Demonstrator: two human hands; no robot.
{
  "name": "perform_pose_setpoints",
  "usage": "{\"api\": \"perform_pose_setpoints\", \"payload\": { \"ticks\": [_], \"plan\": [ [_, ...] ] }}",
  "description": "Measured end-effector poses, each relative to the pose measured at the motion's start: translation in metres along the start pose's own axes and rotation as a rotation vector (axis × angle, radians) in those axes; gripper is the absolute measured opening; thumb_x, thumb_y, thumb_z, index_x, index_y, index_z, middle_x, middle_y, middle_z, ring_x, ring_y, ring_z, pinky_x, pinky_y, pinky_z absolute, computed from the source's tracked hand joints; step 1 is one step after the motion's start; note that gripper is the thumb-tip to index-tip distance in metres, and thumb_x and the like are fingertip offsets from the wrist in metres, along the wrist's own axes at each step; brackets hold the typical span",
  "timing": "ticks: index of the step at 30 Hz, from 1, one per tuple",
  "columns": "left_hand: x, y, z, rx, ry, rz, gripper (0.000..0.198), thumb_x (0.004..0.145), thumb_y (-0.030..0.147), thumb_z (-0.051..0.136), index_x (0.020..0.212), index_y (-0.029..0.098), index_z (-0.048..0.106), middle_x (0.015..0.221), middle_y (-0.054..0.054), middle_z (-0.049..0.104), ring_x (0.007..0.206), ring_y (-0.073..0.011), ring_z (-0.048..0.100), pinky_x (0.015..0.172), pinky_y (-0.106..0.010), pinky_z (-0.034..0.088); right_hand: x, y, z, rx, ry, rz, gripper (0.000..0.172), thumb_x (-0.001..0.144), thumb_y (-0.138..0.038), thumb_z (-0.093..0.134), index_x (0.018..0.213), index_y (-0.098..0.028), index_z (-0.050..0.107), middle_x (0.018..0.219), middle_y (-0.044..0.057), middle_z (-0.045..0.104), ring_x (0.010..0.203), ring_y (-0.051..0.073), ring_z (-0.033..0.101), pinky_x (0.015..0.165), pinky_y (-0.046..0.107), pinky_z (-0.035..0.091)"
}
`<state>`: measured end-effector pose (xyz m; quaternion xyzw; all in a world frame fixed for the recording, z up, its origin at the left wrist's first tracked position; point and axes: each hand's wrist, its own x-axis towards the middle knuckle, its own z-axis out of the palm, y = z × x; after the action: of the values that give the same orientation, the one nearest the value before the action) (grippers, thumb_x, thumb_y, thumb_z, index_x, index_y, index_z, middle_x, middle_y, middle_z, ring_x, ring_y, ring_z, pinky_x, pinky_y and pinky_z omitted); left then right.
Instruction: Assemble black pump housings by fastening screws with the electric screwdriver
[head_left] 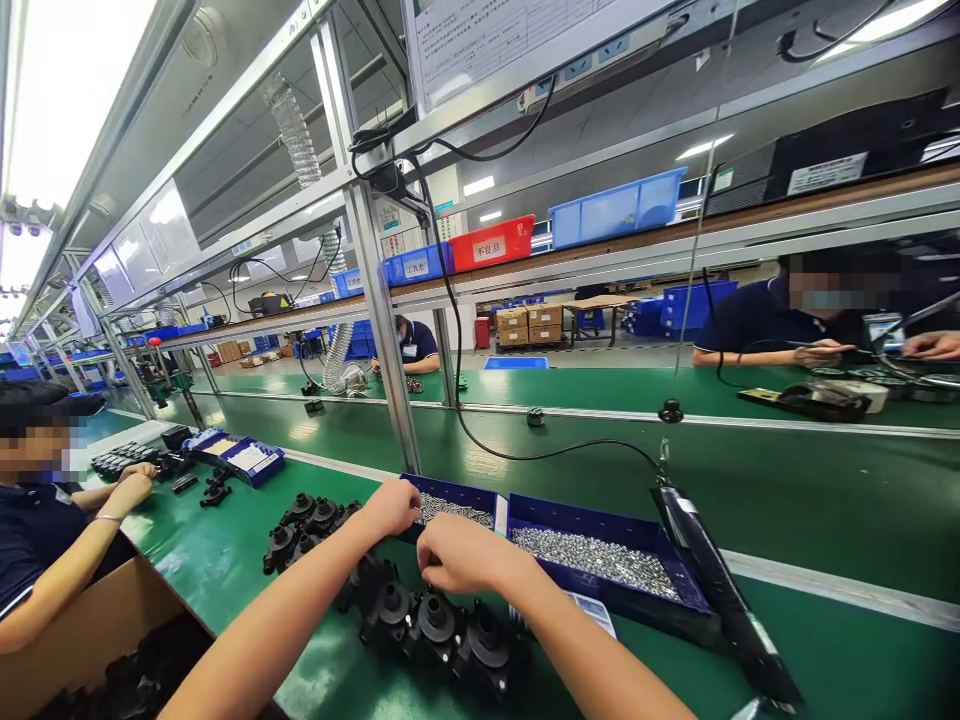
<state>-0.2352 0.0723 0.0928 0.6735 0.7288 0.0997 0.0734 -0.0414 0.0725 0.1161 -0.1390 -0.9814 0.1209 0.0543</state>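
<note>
My left hand (394, 508) reaches over the near left edge of a blue bin of screws (457, 512), its fingers bent together at the metal pieces. Whatever the fingertips pinch is hidden. Just right of it, my right hand (457, 555) is closed with fingers curled down above a row of black round plastic housings (436, 618); anything in its grip is too small to make out. More black housings (304, 525) stand behind my left forearm. A second blue bin (600, 580) holds many small shiny metal parts (592, 555). A black electric screwdriver (724, 590) leans beside that bin.
Overhead, a cable (465, 430) runs down to the screwdriver. A metal post (386, 340) rises behind the bins. At left, a co-worker's hands (135, 488) handle black parts near a blue tray (255, 460). A cardboard box (127, 640) stands at the near left. Other people sit across the bench.
</note>
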Motion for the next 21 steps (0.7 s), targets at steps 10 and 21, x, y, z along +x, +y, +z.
{"api": "perform_pose_setpoints", "payload": {
  "ticks": [10, 21],
  "plan": [
    [0.07, 0.004, 0.023, -0.11, -0.282, -0.14, 0.034, 0.098, 0.038, 0.065, 0.125, 0.018, 0.063, 0.127, -0.009, 0.065, 0.108, -0.0246, 0.066, 0.091, -0.044, 0.058, 0.004, 0.012, 0.0, 0.082, -0.031, 0.058, 0.024, 0.07, -0.044, 0.09, 0.084, -0.025, 0.086, 0.075, 0.004, 0.08, 0.07, 0.022, 0.072, 0.056, 0.026, 0.041],
    [0.053, -0.019, 0.023, -0.531, -0.112, -0.234, 0.032, 0.097, 0.036, 0.066, 0.122, 0.017, 0.065, 0.126, -0.008, 0.065, 0.108, -0.0253, 0.066, 0.091, -0.044, 0.058, 0.002, 0.082, -0.011, 0.208, 0.355, 0.257, 0.017, 0.086, -0.024, 0.065, 0.09, -0.018, 0.081, 0.091, 0.009, 0.08, 0.083, 0.023, 0.072, 0.072, 0.029, 0.05]
  ]
}}
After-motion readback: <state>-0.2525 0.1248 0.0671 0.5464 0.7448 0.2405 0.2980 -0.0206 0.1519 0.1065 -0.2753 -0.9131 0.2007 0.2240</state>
